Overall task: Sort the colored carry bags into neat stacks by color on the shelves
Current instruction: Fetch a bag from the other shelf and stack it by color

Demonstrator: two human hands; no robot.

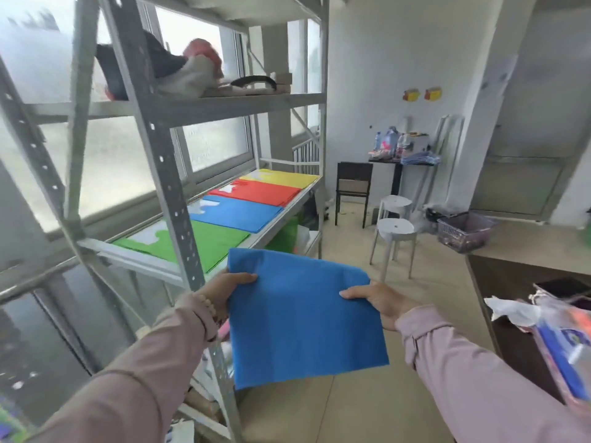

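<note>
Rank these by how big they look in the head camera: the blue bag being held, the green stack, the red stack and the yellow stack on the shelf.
1. Blue bag, though it is nearest the camera.
2. Green stack.
3. Red stack.
4. Yellow stack.
The shelf stacks shrink with distance, so their true sizes may match.

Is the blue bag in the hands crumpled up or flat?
Flat. The blue bag is spread out smooth, held at its edges by the left hand and right hand, not yet on the shelf.
</note>
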